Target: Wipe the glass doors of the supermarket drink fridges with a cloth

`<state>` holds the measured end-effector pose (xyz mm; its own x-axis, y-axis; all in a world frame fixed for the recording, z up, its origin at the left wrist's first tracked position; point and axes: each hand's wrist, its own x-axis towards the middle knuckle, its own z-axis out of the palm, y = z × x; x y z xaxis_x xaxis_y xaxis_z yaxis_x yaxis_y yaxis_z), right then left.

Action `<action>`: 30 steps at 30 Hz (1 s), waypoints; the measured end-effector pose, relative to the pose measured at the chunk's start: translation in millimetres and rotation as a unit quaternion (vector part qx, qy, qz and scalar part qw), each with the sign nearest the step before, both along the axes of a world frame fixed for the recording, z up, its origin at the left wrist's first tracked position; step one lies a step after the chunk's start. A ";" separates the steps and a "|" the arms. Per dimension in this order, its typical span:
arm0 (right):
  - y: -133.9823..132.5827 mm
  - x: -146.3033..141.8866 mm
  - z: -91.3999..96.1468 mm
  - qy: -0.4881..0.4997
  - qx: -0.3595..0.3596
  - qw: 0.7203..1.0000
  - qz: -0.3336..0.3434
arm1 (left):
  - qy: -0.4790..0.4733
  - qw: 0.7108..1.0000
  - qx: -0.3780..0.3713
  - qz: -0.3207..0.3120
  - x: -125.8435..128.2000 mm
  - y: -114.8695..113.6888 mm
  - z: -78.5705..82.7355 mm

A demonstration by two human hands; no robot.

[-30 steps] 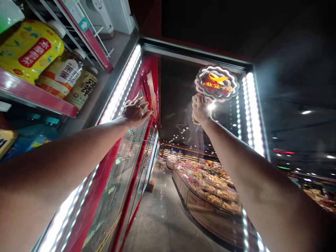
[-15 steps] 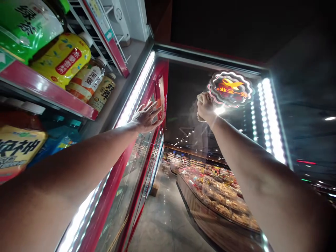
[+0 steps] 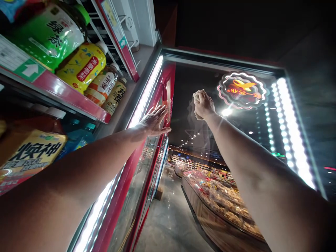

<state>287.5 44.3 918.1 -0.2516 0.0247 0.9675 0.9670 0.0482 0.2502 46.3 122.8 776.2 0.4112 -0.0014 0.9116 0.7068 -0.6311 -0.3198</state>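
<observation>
My right hand (image 3: 204, 105) is raised against the glass door (image 3: 191, 80), closed round what looks like a crumpled pale cloth (image 3: 198, 116). Most of the cloth is hidden by the hand, and a faint reflection shows in the glass beside it. To the right of this hand is a scalloped round sticker (image 3: 243, 90) with an orange emblem. My left hand (image 3: 156, 120) is open, fingers stretched out, at the hinge side of the door by the red frame (image 3: 172, 84). Whether its palm touches the frame I cannot tell.
On the left, fridge shelves hold a green tea bottle (image 3: 56, 38), a yellow bottle (image 3: 85, 64) and several other drinks behind a red shelf edge (image 3: 65, 92). Bright light strips (image 3: 295, 129) line the door. Beyond the glass stands a long food display (image 3: 217, 196) along a grey floor (image 3: 168, 217).
My right hand has shifted left across the glass, away from the sticker. My left hand stays open by the frame, its fingers closer together. The whole view has swung slightly left.
</observation>
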 end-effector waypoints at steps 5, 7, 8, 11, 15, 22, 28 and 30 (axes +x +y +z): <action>-9.1 11.3 4.2 0.120 0.054 0.991 -0.004 | 0.019 1.000 0.008 -0.009 -5.1 3.5 2.5; -2.8 1.7 7.0 0.168 0.074 0.983 0.000 | 0.023 1.000 0.009 -0.012 -6.3 5.0 3.3; 2.2 -6.6 8.1 0.170 0.075 0.983 0.001 | 0.024 1.000 0.010 -0.014 -6.7 5.5 3.4; 17.6 -33.2 10.7 0.085 0.039 0.996 0.008 | 0.022 1.000 0.006 -0.019 -7.6 4.9 3.2; 24.4 -41.5 14.7 -0.043 -0.014 0.999 0.027 | 0.017 1.000 -0.005 -0.014 -8.8 -0.2 3.1; 38.8 -50.7 16.9 0.088 0.081 0.993 0.018 | -0.006 1.000 0.019 0.017 -8.0 -0.8 1.4; 57.2 -100.4 7.6 -0.068 -0.018 0.997 0.035 | -0.033 0.997 0.044 0.056 -4.6 -1.7 -7.5; 54.4 -102.5 8.0 -0.114 -0.049 0.992 0.035 | -0.036 0.997 0.040 0.061 -3.7 -2.7 -10.1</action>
<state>185.0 98.7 926.1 -0.4682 0.0910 0.8789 0.8791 0.1491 0.4528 42.5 120.0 766.1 0.3462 -0.0299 0.9377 0.7993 -0.5139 -0.3115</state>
